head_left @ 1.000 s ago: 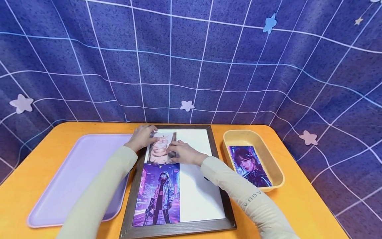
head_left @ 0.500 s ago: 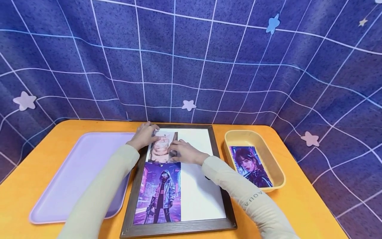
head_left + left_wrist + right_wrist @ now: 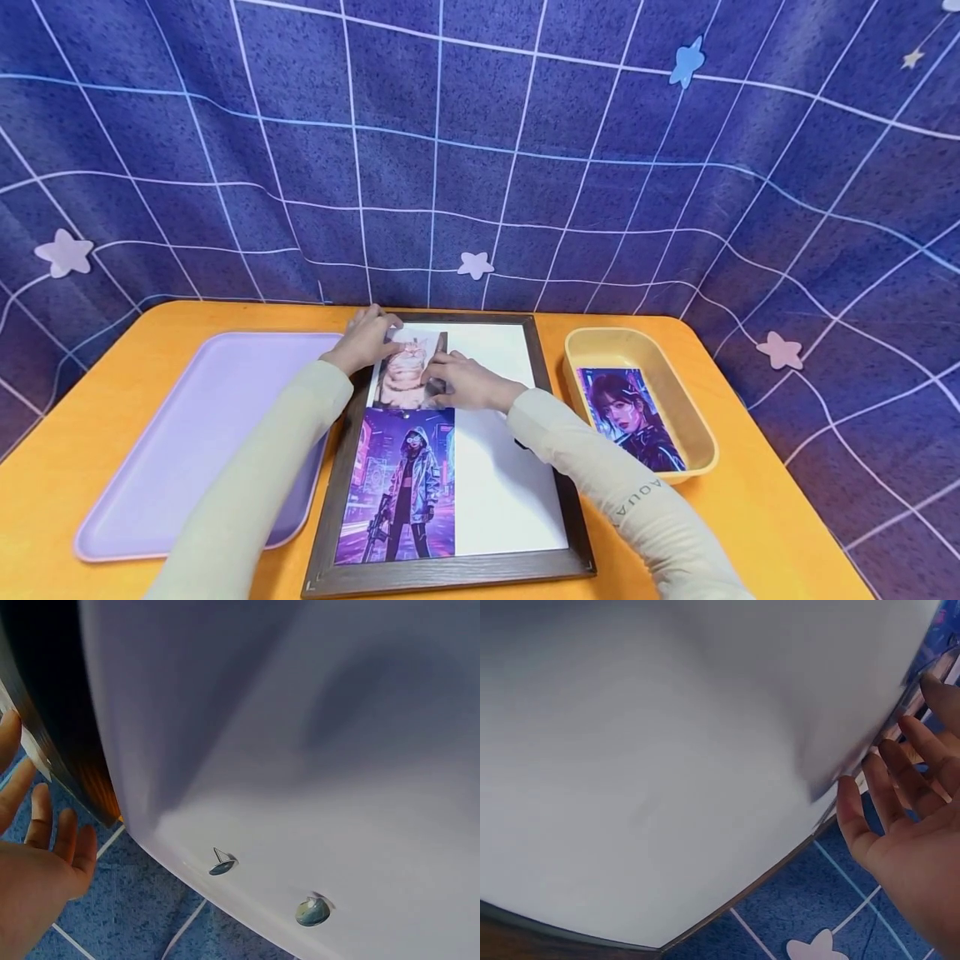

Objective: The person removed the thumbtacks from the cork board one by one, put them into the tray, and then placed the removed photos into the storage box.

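A cat picture (image 3: 405, 383) lies at the upper left of a dark-framed white board (image 3: 510, 492). My left hand (image 3: 365, 337) rests over the frame's top left corner, its thumb on the picture's upper part. From the right side, my right hand (image 3: 474, 385) touches the picture's right edge; in the right wrist view its fingers (image 3: 849, 799) are spread along that edge. Directly below is a purple picture of a hooded figure (image 3: 401, 492), with a small tack (image 3: 406, 414) at its top edge. The cat picture's corners are partly hidden by my hands.
On the left is a lilac tray (image 3: 217, 425); in the left wrist view it bears a silver thumbtack (image 3: 223, 866) and another thumbtack (image 3: 313, 910). A yellow bin (image 3: 678, 408) on the right holds a portrait picture (image 3: 626, 417). A blue curtain (image 3: 480, 150) hangs behind the table.
The head view has shifted slightly, so everything sits a little further right. Both hands keep nearly the same places on the cat picture.
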Action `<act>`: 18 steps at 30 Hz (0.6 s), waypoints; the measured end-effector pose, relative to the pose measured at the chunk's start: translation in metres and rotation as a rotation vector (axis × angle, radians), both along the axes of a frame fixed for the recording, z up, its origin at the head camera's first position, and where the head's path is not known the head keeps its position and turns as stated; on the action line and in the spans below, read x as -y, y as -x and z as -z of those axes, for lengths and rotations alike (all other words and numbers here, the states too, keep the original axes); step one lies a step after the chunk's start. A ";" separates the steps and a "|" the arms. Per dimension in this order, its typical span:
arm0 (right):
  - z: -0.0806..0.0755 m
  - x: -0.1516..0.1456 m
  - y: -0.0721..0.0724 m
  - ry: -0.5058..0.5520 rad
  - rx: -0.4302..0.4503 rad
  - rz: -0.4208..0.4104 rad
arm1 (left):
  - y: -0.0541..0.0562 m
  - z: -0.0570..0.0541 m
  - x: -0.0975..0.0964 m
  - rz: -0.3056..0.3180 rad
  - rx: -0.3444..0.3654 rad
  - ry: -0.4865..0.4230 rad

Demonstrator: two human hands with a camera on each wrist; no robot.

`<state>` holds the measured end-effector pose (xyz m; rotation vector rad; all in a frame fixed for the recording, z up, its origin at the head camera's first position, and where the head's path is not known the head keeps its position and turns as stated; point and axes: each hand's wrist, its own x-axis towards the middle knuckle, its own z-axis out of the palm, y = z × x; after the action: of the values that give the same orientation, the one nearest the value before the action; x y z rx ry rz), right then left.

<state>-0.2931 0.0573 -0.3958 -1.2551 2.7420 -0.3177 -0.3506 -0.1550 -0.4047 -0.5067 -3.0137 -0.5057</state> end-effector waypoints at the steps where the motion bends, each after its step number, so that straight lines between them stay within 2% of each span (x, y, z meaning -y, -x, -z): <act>1: -0.001 0.000 0.000 -0.004 0.004 -0.002 | 0.000 0.000 0.000 0.002 0.001 -0.008; 8: -0.007 -0.002 0.000 0.020 0.056 -0.012 | -0.002 -0.003 0.001 0.038 -0.018 -0.057; 18: -0.020 -0.005 0.004 0.000 0.049 -0.007 | 0.000 0.000 0.003 0.021 0.010 -0.048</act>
<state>-0.2966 0.0628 -0.3762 -1.2394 2.6962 -0.3435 -0.3505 -0.1579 -0.4042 -0.5348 -3.0008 -0.5819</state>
